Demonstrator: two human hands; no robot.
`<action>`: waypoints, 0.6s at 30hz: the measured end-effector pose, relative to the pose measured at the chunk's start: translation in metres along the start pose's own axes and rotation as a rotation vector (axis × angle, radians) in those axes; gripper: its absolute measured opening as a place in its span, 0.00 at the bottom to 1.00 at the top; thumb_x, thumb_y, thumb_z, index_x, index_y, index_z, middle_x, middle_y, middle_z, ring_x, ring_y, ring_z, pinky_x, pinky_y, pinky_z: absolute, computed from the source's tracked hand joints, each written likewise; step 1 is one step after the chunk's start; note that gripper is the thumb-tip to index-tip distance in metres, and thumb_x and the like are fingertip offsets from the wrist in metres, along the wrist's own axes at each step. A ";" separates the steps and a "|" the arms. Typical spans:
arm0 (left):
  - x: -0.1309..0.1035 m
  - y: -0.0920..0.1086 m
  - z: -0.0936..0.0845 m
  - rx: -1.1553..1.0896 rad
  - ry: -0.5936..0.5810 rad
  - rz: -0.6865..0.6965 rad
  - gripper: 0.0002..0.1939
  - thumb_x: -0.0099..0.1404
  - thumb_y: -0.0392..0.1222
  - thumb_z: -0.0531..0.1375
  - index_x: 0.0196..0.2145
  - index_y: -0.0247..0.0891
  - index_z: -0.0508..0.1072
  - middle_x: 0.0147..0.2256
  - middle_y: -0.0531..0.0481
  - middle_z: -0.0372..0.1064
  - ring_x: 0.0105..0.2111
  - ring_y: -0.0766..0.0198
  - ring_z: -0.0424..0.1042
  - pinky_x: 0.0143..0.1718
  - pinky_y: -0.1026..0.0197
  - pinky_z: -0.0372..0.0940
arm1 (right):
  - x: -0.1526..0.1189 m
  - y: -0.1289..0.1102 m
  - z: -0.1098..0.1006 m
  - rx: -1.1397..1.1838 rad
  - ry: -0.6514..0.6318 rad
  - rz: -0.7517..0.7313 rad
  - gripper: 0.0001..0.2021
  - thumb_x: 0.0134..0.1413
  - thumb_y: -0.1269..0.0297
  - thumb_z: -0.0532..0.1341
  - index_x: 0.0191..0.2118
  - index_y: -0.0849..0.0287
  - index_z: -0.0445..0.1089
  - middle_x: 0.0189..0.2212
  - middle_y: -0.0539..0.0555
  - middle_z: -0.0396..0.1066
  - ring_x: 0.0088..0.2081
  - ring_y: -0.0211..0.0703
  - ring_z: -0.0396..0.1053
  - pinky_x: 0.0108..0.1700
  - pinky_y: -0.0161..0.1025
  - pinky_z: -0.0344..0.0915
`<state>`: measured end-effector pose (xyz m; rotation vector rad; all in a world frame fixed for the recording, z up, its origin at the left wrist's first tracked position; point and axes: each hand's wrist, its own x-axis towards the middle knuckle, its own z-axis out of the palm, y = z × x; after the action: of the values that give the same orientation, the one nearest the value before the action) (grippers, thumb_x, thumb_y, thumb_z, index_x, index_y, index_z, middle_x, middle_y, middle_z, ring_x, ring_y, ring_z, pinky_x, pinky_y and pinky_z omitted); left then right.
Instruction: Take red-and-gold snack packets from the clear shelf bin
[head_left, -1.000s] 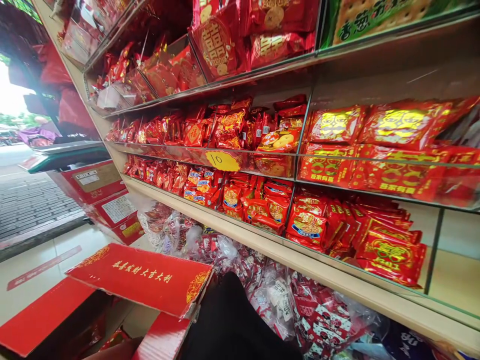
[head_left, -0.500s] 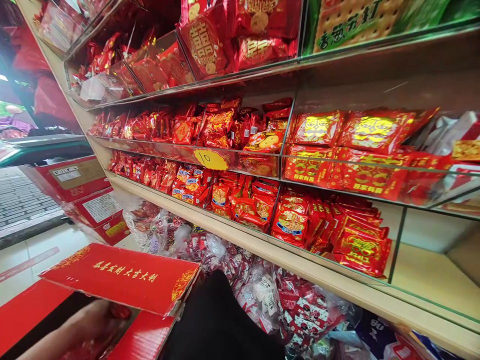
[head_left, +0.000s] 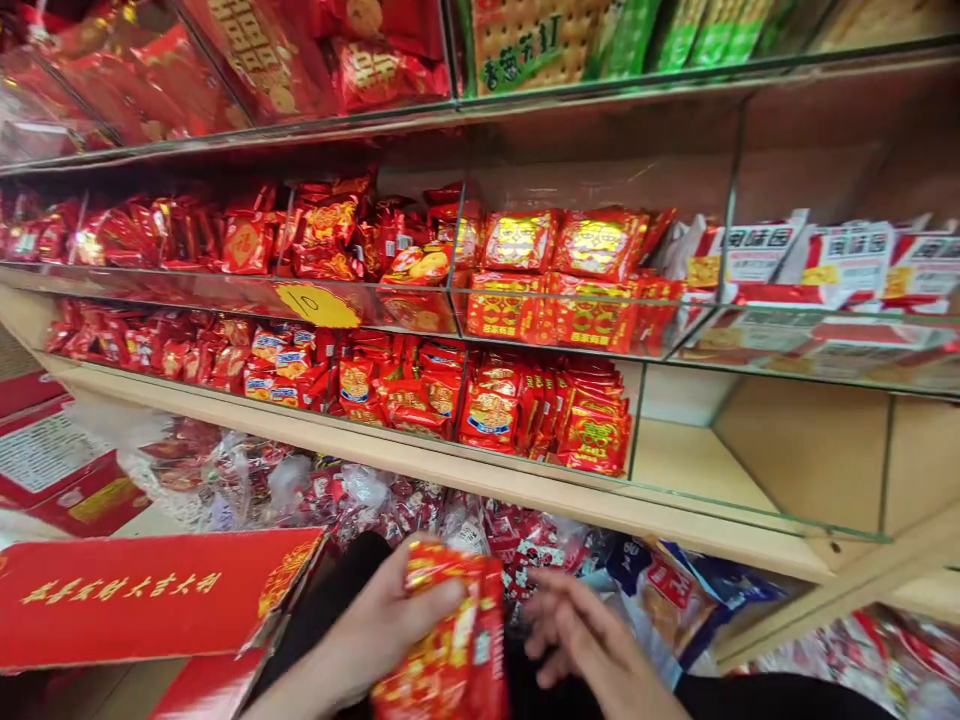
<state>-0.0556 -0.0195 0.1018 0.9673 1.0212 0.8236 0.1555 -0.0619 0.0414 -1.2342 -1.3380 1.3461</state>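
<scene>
My left hand [head_left: 401, 615] grips some red and gold snack packets [head_left: 457, 640] at the bottom middle, thumb across the front. Beside them on the right is my right hand [head_left: 574, 635], holding nothing, its fingers apart and slightly curled, a little blurred. An open red cardboard box [head_left: 142, 600] with gold lettering on its flap stands at the lower left, next to my left arm. Ahead, the lowest shelf holds a row of similar red packets [head_left: 592, 430] behind a clear front.
A yellow price tag [head_left: 319, 304] marked 10 hangs on the middle shelf's edge. White and red packets [head_left: 847, 260] fill that shelf's right part. Plastic bags of snacks [head_left: 352, 500] lie under the bottom board [head_left: 375, 440]. Green cracker packs [head_left: 637, 40] sit above.
The view has swung right. A hand that was inside the red box is out of it; my left hand now holds red packets before me. My right hand has come into view.
</scene>
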 end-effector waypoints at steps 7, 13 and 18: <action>0.078 -0.029 0.089 -0.101 -0.353 0.046 0.24 0.47 0.46 0.69 0.38 0.38 0.64 0.29 0.55 0.70 0.27 0.66 0.71 0.32 0.62 0.65 | 0.009 -0.013 -0.036 0.175 0.418 -0.130 0.14 0.51 0.51 0.59 0.33 0.57 0.71 0.30 0.51 0.72 0.33 0.41 0.69 0.35 0.34 0.65; 0.090 -0.053 0.071 -0.150 -0.440 0.005 0.33 0.52 0.45 0.67 0.52 0.43 0.57 0.36 0.51 0.71 0.33 0.64 0.71 0.37 0.60 0.65 | 0.003 0.011 -0.059 0.232 0.711 -0.059 0.15 0.51 0.51 0.59 0.35 0.59 0.71 0.28 0.52 0.71 0.31 0.41 0.67 0.33 0.35 0.65; 0.084 -0.064 0.056 0.243 -0.708 0.052 0.18 0.60 0.46 0.60 0.48 0.41 0.67 0.34 0.52 0.70 0.33 0.65 0.68 0.40 0.63 0.63 | 0.006 0.014 -0.059 0.287 0.815 -0.071 0.14 0.51 0.52 0.60 0.35 0.59 0.71 0.25 0.50 0.69 0.27 0.38 0.65 0.29 0.34 0.63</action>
<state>0.0309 0.0189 0.0279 1.3667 0.4833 0.3435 0.2138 -0.0474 0.0308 -1.3063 -0.5823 0.7923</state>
